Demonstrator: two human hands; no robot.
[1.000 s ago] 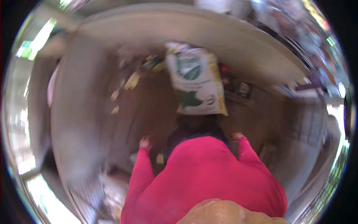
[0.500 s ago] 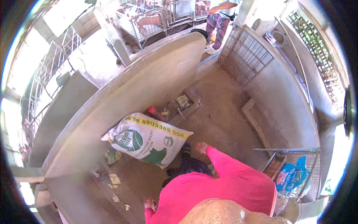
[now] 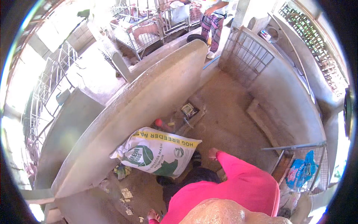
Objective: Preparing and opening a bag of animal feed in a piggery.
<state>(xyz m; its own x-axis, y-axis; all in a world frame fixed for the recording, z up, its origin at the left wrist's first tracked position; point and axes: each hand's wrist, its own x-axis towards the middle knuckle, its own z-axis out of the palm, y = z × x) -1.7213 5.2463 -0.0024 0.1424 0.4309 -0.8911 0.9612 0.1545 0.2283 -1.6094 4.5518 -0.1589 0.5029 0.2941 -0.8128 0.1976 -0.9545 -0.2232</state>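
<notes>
A full white feed sack [image 3: 160, 153] with a yellow band and green print lies on the pen floor, in front of my dark-clothed legs. My right hand [image 3: 213, 154], at the end of a pink sleeve, hangs in the air to the right of the sack, apart from it. Its fingers look loosely spread and nothing shows in them. Low in the picture, my left hand [image 3: 153, 215] is held out from my body, with fingers slightly bent and apart. It holds nothing that I can see.
A concrete wall [image 3: 126, 108] runs along the left. Behind the sack lie a red object [image 3: 159, 123] and a small box-like item [image 3: 189, 110]. Paper scraps [image 3: 126, 193] litter the floor. A blue bag [image 3: 302, 171] is at the right. Another person [image 3: 214, 28] stands beyond the metal gate [image 3: 248, 52].
The view has shifted, so the sack and walls sit lower and further right. My right arm has drawn in slightly toward my body. The sack stays on the floor.
</notes>
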